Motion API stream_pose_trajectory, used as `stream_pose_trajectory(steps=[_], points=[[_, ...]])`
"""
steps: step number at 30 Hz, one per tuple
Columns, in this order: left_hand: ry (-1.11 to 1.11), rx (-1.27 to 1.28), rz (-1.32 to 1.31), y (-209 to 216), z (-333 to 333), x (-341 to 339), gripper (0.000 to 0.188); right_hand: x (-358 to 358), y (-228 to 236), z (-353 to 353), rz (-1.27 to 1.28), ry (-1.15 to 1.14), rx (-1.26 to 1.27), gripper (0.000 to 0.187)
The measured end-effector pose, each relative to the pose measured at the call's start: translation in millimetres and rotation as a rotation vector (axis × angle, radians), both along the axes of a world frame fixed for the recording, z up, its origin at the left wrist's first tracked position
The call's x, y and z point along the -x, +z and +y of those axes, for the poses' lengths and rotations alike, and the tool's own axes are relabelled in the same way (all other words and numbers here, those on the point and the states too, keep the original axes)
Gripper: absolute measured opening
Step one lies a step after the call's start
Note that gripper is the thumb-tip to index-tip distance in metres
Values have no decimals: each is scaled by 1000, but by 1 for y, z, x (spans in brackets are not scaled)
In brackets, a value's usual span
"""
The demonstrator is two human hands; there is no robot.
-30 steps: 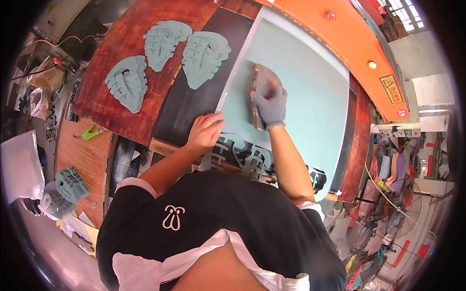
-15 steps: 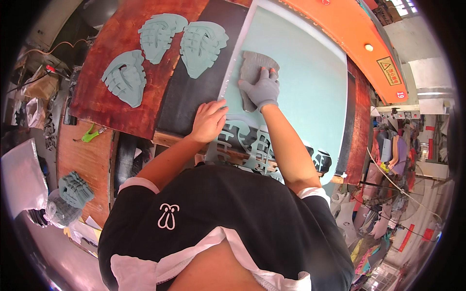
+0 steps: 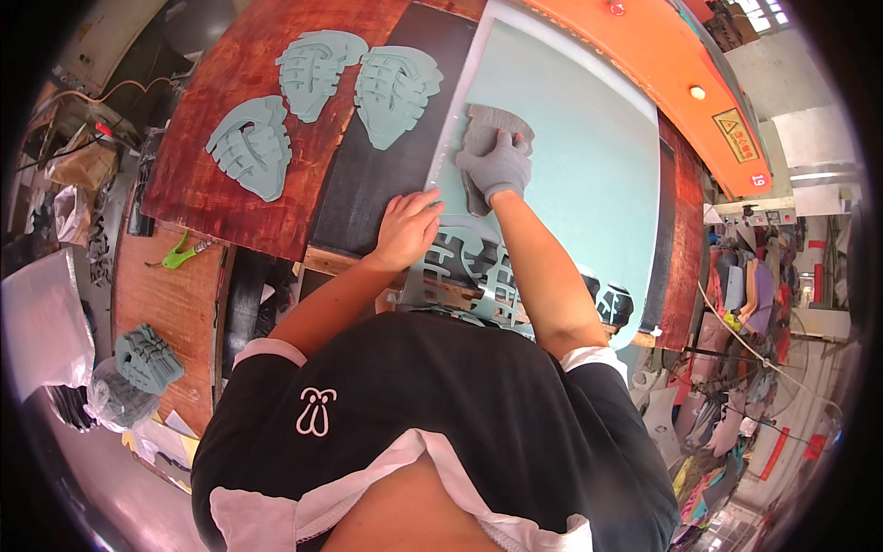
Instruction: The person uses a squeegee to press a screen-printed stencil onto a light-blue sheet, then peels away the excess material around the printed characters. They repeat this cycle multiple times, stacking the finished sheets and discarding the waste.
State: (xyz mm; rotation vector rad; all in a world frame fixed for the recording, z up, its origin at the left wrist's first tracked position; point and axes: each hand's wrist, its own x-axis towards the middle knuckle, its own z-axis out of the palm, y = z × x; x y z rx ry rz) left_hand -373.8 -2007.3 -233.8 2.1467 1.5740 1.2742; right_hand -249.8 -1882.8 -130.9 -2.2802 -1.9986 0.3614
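My right hand [image 3: 499, 168], in a grey glove with bare fingertips, grips a grey-brown cutting die [image 3: 483, 138] with a curved outline. The die lies on a pale green sheet [image 3: 579, 156], near its left edge. My bare left hand [image 3: 406, 228] rests at that same edge, lower down, with fingers stretched out and nothing visible in them. Cut-out openings [image 3: 492, 276] run along the near part of the sheet, between my forearms. Three slotted green cut pieces [image 3: 397, 95] lie to the left, on the dark strip and the red-brown board.
An orange machine beam [image 3: 681, 83] with a warning label spans the far right. Left of me, a wooden surface [image 3: 166, 304] bears green-handled snips [image 3: 179, 255] and a stack of green pieces [image 3: 147, 359]. Coloured scraps [image 3: 736, 294] hang at the right.
The view has shifted slightly, carrying the board and cut pieces a little to the right. My right hand stays on the die and my left at the sheet's edge, with little visible movement.
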Motion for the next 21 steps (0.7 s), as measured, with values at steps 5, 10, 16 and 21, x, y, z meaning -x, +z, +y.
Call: stream_pose_trajectory(steps=[5, 10, 16, 21], points=[[-12, 20, -1, 3, 1, 0, 25, 0, 0, 2, 29, -8, -69, 80], [-21, 35, -2, 3, 4, 1, 25, 0, 5, 4, 32, 6, 30, 99], [-28, 26, -4, 4, 5, 1, 25, -9, -4, 6, 68, 57, 0, 91], [-35, 67, 4, 4, 7, 2, 28, -58, -34, -13, 251, 230, -299, 72]])
